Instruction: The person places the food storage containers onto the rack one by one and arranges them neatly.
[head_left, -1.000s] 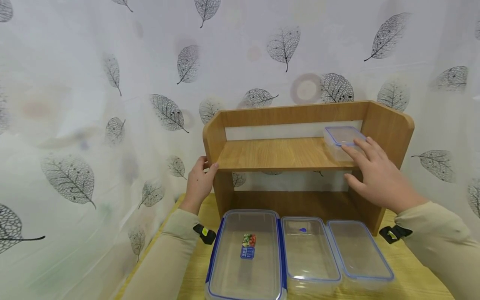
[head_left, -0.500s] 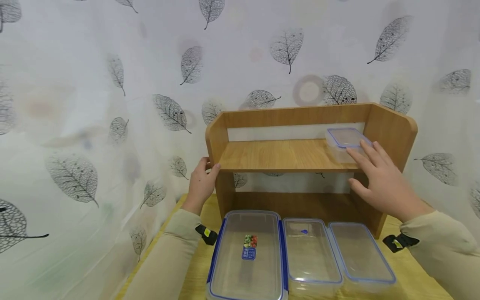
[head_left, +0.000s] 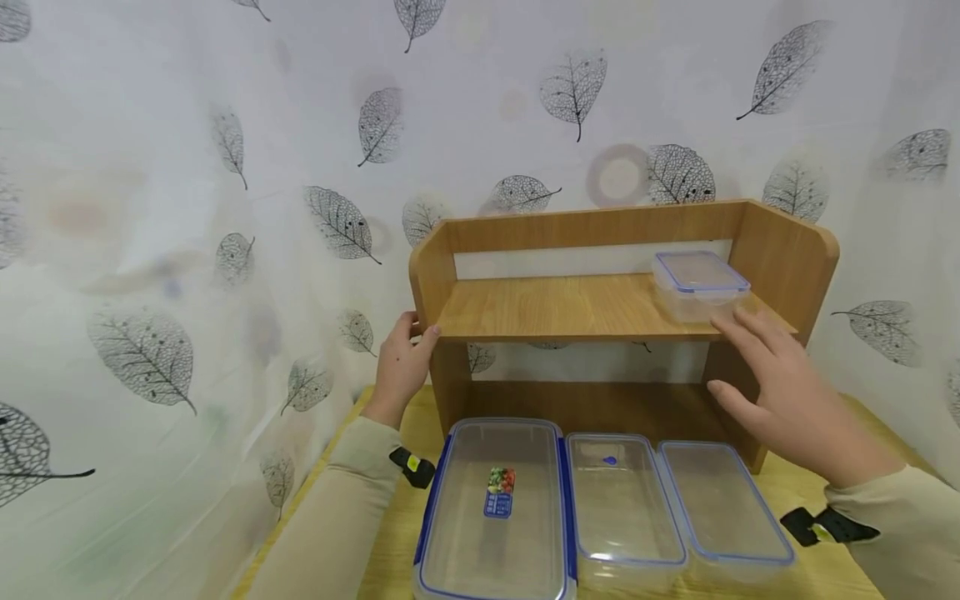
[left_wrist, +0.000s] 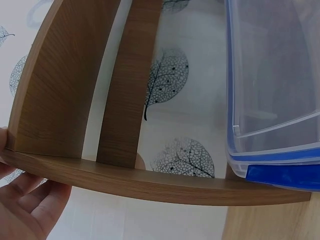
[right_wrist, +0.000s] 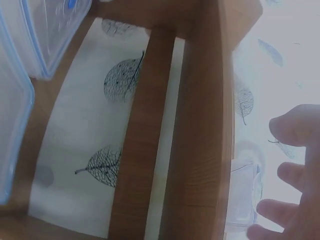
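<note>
A two-tier wooden shelf stands on the table. My left hand grips its left side panel at the upper board's height; in the left wrist view the fingers curl round that panel's edge. At the right end of the upper board sits a small clear lidded food container with a blue rim. Just in front of it my right hand hovers with fingers spread, holding nothing. From the right wrist view, that hand looks apart from the container.
Before the shelf stand a large clear container with dark blue side clips and two narrower lidded ones, the middle container and the right container. All rest on a yellow wood-grain table. A leaf-patterned curtain hangs behind.
My right hand has drawn back from the small container, down and to the right, so its front corner now shows. The left hand keeps its hold on the shelf.
</note>
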